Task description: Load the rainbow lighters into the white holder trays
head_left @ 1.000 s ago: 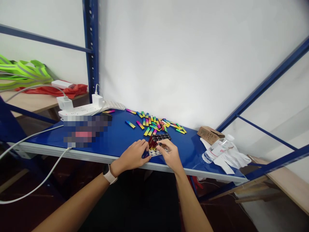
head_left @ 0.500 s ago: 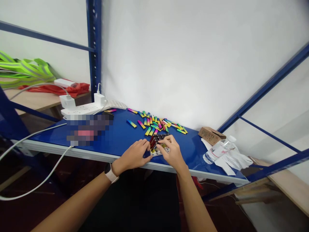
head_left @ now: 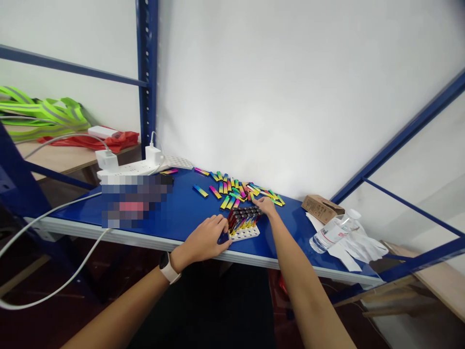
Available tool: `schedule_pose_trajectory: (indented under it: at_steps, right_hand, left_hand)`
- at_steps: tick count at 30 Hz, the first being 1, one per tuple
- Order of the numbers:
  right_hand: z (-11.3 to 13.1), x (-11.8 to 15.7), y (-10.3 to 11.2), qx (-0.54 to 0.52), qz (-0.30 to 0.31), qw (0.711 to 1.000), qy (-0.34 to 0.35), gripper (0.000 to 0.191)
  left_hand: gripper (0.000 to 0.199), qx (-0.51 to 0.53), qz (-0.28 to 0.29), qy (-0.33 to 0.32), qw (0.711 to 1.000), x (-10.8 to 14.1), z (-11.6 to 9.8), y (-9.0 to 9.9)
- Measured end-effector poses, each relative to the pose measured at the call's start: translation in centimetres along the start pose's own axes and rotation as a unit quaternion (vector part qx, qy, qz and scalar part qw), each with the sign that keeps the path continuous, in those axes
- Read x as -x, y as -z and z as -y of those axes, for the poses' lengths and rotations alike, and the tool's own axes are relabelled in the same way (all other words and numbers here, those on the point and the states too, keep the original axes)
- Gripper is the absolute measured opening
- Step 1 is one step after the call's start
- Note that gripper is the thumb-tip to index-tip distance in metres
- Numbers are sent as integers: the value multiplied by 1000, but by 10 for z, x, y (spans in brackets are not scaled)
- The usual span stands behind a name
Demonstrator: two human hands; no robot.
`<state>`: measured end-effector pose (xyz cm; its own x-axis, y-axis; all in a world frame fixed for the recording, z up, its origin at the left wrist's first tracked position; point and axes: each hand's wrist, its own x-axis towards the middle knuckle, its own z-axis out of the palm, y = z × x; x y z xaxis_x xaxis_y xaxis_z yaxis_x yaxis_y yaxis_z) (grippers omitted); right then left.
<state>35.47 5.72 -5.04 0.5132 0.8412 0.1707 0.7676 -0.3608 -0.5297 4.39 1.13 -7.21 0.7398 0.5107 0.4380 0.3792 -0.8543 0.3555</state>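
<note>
A white perforated rack [head_left: 246, 234] stands near the table's front edge. It holds several upright sticks [head_left: 241, 220] with black tops and shiny red, yellow and blue bodies. My left hand [head_left: 207, 238] has its fingers and thumb closed on the rack's left end. Beyond the rack, my right hand [head_left: 267, 206] stretches its fingers toward the near right side of a loose pile of shiny rainbow-coloured sticks [head_left: 232, 188]. Its fingertips are beside the sticks; whether one is between them is too small to tell.
A white power strip [head_left: 129, 168] with chargers is at the left of the blue table [head_left: 185, 213], beside a blurred-out item [head_left: 136, 203]. On the right are a cardboard box [head_left: 321, 208], a tilted water bottle [head_left: 332, 233] and white paper strips [head_left: 363, 248]. A wall runs behind.
My right hand has moved from above the rack, forward and slightly right, to the pile of sticks. My left hand stays at the rack's left end. The view has shifted slightly.
</note>
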Motion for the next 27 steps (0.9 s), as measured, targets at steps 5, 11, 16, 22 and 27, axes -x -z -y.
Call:
schedule_pose_trajectory:
  at_steps: [5, 11, 16, 22, 27]
  right_hand:
    - [-17, 0, -5, -28, 35, 998, -55, 25]
    - [-49, 34, 22, -138, -69, 987, -55, 26]
    - [-55, 70, 38, -307, -176, 935, -24, 42]
    - [-34, 112, 23, -487, -143, 862, 1, 53]
    - [-20, 134, 5, -555, -69, 829, -13, 51]
  left_hand:
    - [22, 0, 1, -3, 1000, 0, -1, 1]
    - [22, 8, -4, -1, 1000, 0, -2, 1]
    - [21, 7, -7, 4, 1000, 0, -2, 1]
    - [21, 5, -6, -2, 1000, 0, -1, 1]
    - [23, 2, -5, -2, 1000, -1, 0, 0]
